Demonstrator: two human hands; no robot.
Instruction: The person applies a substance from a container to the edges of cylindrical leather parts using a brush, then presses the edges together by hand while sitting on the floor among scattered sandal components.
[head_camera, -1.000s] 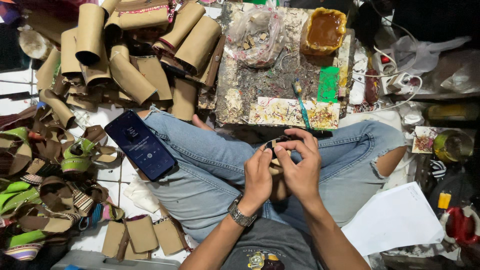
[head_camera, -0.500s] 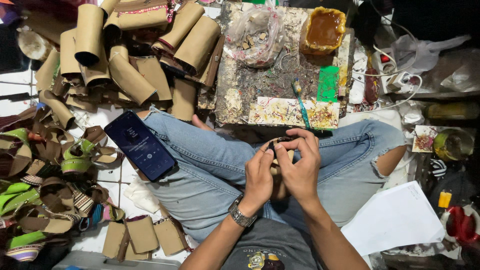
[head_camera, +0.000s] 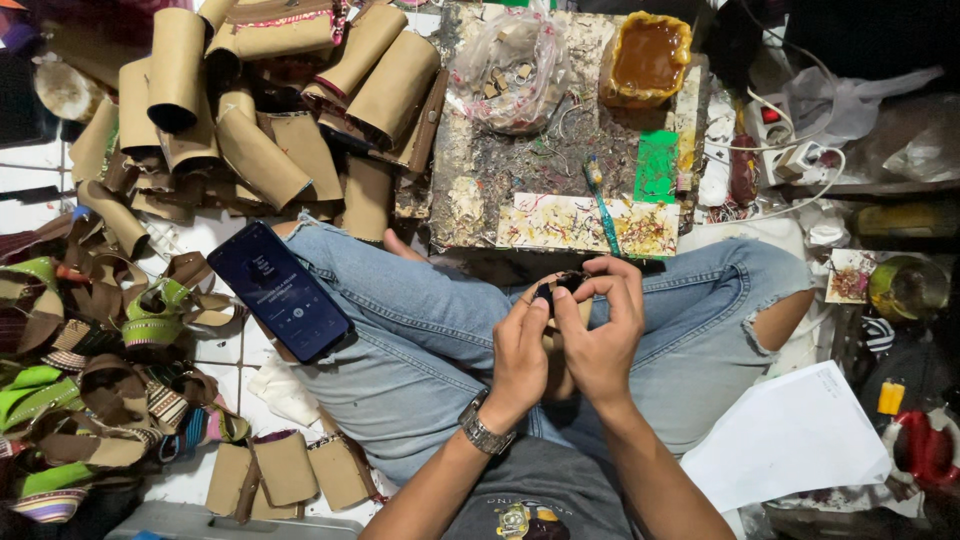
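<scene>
Small dark piece (head_camera: 566, 283) pinched between both hands' fingertips.

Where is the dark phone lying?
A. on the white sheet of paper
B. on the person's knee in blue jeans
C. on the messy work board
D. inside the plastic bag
B: the phone rests screen-up on the jeans-clad knee on the person's left, away from the paint-spattered board, the white paper and the plastic bag.
</scene>
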